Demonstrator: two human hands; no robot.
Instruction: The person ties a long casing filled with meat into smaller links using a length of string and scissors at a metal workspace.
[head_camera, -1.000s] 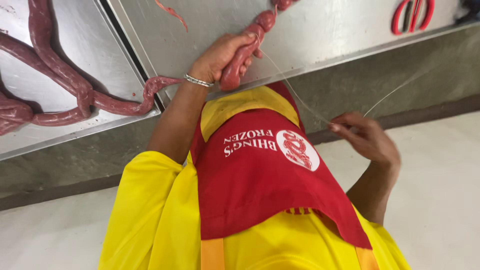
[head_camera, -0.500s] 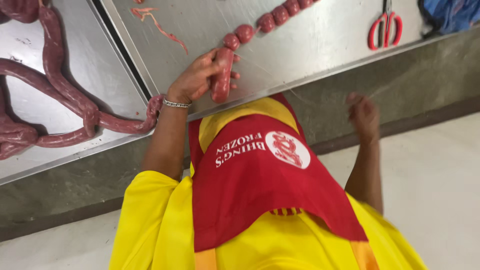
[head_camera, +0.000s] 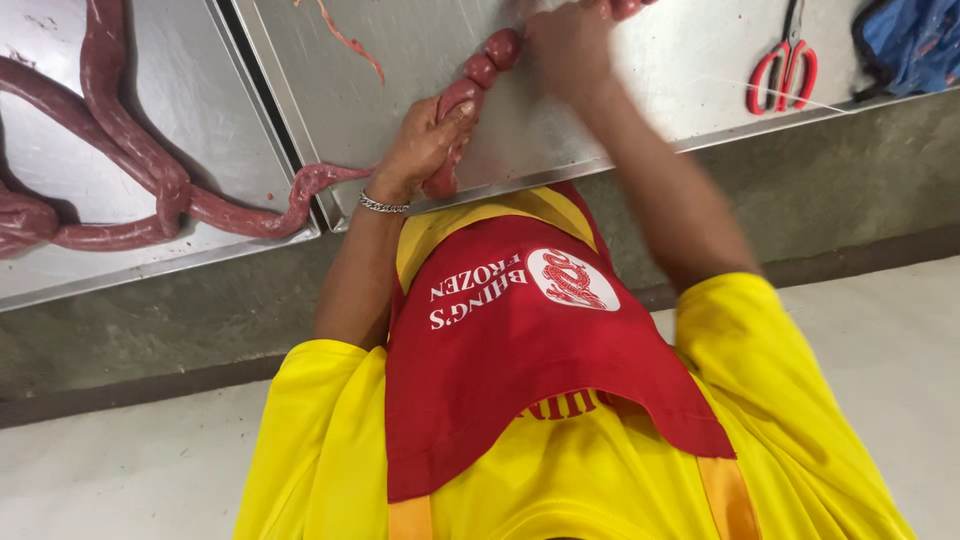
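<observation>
Gripping the sausage link (head_camera: 452, 105) at the steel surface's (head_camera: 640, 110) near edge, my left hand (head_camera: 422, 148) is wrapped around it. My right hand (head_camera: 568, 45) is blurred above the tied links; its grip I cannot tell. Red scissors (head_camera: 785, 62) lie well apart.

red-handled scissors (head_camera: 778, 72) and blue cloth (head_camera: 912, 38) on the steel tray (head_camera: 690, 110)

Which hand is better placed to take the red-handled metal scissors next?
Probably the right hand: it is nearer the red-handled metal scissors, while the left hand grips the long reddish sausage.
</observation>
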